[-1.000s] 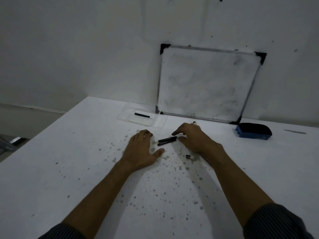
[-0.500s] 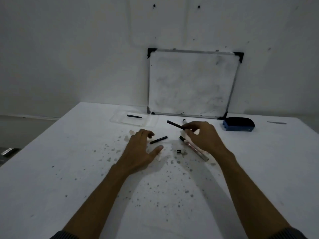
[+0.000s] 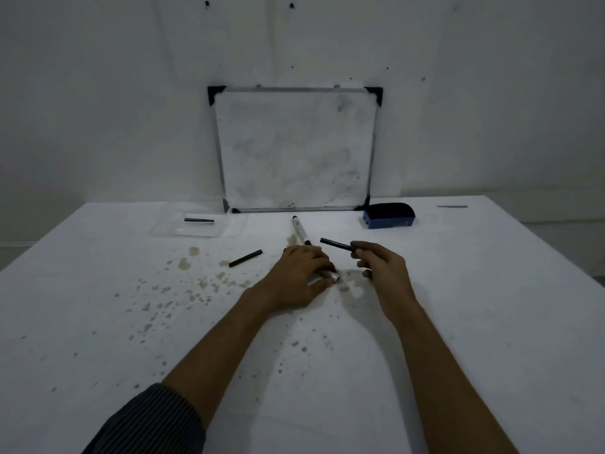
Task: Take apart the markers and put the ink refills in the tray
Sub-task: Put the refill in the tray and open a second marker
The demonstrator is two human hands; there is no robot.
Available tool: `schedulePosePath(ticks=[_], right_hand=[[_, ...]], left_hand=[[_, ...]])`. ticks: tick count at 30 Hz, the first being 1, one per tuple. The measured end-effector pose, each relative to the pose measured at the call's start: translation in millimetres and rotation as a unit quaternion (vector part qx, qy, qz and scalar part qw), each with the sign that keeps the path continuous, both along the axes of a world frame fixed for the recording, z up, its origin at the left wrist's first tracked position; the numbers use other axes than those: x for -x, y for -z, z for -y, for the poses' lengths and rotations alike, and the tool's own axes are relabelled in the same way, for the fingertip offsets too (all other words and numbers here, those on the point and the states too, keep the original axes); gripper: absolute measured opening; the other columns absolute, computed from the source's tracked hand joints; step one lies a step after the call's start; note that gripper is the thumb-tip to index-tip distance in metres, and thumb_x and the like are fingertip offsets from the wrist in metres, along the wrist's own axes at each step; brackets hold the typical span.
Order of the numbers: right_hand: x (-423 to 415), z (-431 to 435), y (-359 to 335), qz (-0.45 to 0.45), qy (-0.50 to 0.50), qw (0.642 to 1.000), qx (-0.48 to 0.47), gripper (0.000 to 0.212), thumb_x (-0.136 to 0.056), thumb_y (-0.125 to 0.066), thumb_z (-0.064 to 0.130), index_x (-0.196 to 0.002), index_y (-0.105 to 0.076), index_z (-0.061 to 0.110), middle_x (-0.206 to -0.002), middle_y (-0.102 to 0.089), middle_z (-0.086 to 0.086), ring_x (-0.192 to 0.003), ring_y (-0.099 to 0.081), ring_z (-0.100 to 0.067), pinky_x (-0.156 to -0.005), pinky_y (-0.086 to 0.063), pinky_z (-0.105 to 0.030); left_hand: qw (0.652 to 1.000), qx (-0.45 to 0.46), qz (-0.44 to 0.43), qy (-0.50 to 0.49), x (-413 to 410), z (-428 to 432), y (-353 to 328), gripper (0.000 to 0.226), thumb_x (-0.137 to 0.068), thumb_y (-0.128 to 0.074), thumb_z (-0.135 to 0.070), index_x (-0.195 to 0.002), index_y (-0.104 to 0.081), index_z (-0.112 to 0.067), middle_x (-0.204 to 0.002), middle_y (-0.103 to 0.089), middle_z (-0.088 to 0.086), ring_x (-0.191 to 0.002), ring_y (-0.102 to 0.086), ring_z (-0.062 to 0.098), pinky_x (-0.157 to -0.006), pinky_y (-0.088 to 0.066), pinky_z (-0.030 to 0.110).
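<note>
Pinched between thumb and fingers of the right hand, a thin black ink refill is held clear of the table, its long axis running from the fingertips up and to the left, free end aimed roughly toward the tray. That direction is what the coming move depends on: the tray lies well apart, far to the left of the held refill and beyond the left hand, so the right hand would have to carry the stick across the other arm to reach it. By my judgement the left hand is the nearer of the two to the tray, but it is busy.

The left hand is closed down on a pale marker barrel, pressing it to the table; only the barrel's open, silvery end shows past the fingers.

Outward from the held refill: a second marker, light-bodied with a dark tip, lies just beyond the left hand, pointing away toward the whiteboard. Another loose refill rests on the table to the left, between the hands and the tray, slanted. One refill already lies inside the clear tray, nearly level. A dark blue eraser sits to the right of the whiteboard's lower corner.
</note>
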State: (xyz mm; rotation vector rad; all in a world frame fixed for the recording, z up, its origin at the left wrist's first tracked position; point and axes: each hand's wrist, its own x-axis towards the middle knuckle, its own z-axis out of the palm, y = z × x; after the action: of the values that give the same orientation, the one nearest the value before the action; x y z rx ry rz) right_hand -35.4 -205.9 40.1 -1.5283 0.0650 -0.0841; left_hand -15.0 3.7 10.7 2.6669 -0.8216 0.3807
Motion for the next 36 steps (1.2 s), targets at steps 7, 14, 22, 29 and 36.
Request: schedulePosePath(ticks=[7,14,22,29,36], right_hand=[[-9,1,-2,-0.1,-0.049,0.933,-0.341,0.022,-0.099,-0.062,0.015,-0.115,-0.07,0.003,-0.085,-0.068,-0.005,-0.07,-0.055,-0.014,-0.067,-0.044,-0.026],[-11,-20,-1,-0.09,-0.119,0.934,-0.326,0.026,-0.1,-0.061,0.018,-0.119,-0.067,0.002,-0.09,-0.069,-0.005,-0.073,-0.058,-0.013,-0.067,-0.048,-0.027],[-41,-71,-1,-0.119,-0.115,0.946,-0.28,0.017,-0.098,-0.064,0.016,-0.102,-0.072,0.002,-0.084,-0.067,-0.008,-0.07,-0.061,-0.015,-0.066,-0.047,-0.028],[-45,-94,26,-0.038,-0.063,0.977,-0.2,0.021,-0.098,-0.065,0.016,-0.114,-0.076,0.007,-0.093,-0.071,-0.007,-0.079,-0.062,-0.012,-0.073,-0.053,-0.028],[-49,-95,34,-0.02,-0.046,0.989,-0.139,0.021,-0.098,-0.066,0.02,-0.113,-0.077,0.012,-0.102,-0.075,-0.005,-0.082,-0.058,-0.013,-0.079,-0.051,-0.03]], left_hand=[[0.989,0.11,0.1,-0.02,-14,5,-34,0.026,-0.101,-0.061,-0.042,-0.107,-0.074,-0.019,-0.106,-0.075,-0.003,-0.126,-0.061,0.018,-0.104,-0.04,0.039],[0.941,0.31,-0.11,-0.079,23,-38,-73,0.031,-0.102,-0.06,-0.04,-0.115,-0.073,-0.015,-0.097,-0.072,-0.005,-0.082,-0.071,0.007,-0.073,-0.055,0.022],[0.808,0.516,-0.274,-0.079,53,-83,-32,0.04,-0.109,-0.048,-0.028,-0.123,-0.068,0.004,-0.093,-0.075,-0.004,-0.082,-0.074,0.024,-0.079,-0.061,0.033],[0.749,0.562,-0.335,-0.106,42,-85,-21,0.033,-0.104,-0.058,-0.03,-0.11,-0.075,-0.002,-0.094,-0.078,0.019,-0.085,-0.078,0.03,-0.078,-0.063,0.032],[0.746,0.57,-0.322,-0.122,38,-80,-17,0.026,-0.094,-0.075,-0.027,-0.113,-0.08,-0.011,-0.095,-0.08,0.011,-0.085,-0.079,0.029,-0.08,-0.064,0.035]])
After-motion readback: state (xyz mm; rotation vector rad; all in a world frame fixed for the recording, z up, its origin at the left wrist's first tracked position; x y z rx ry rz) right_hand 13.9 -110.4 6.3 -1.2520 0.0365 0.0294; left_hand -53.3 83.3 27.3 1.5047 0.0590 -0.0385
